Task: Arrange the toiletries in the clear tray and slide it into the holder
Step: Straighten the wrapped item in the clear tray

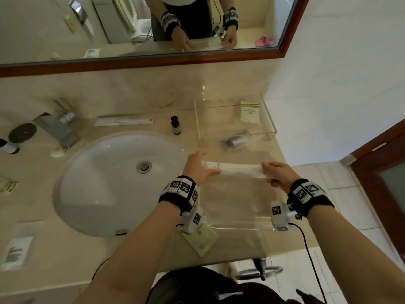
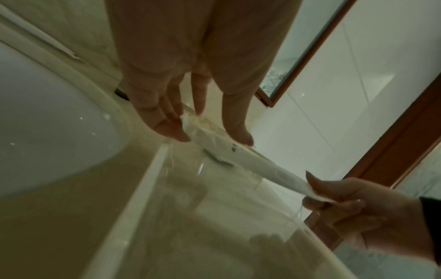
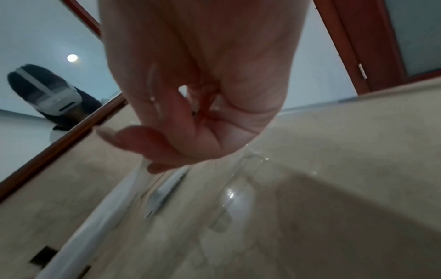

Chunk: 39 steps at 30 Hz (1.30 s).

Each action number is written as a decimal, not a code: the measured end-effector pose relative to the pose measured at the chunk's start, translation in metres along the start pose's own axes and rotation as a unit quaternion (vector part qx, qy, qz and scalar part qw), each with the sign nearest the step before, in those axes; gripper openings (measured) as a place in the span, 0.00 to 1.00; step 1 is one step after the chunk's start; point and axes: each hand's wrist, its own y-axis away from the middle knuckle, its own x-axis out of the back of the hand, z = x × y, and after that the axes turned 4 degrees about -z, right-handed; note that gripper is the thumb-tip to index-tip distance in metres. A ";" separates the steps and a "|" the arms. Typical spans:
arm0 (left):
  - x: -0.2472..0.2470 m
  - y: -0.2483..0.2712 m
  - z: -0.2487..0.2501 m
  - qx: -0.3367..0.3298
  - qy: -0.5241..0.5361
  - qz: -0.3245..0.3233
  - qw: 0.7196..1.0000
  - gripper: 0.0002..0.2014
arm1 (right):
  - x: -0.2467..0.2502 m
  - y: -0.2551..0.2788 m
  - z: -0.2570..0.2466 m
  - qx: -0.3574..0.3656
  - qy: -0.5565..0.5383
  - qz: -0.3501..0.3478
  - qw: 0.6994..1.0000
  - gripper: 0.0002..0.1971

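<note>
A long white packet hangs level just above the clear tray on the counter right of the sink. My left hand pinches its left end between thumb and straightish fingers, as the left wrist view shows. My right hand pinches the crinkled right end. In the right wrist view the right hand is curled and hides the packet. The clear holder stands at the back right with a beige sachet inside it.
A wrapped dark bottle lies in front of the holder. A small dark bottle stands upright and another long packet lies behind the basin. A beige sachet lies near the front edge. The faucet is at the far left.
</note>
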 end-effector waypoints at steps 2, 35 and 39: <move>-0.015 0.003 0.001 0.004 -0.104 0.005 0.995 0.36 | 0.006 0.003 0.002 -0.006 0.027 -0.015 1.000 0.10; -0.031 0.000 -0.001 -0.013 -0.324 0.038 0.945 0.13 | -0.034 0.000 -0.003 0.001 0.590 0.093 0.802 0.31; -0.028 -0.002 0.001 -0.002 -0.316 0.028 0.948 0.18 | -0.033 -0.006 -0.001 0.006 0.581 0.057 0.812 0.21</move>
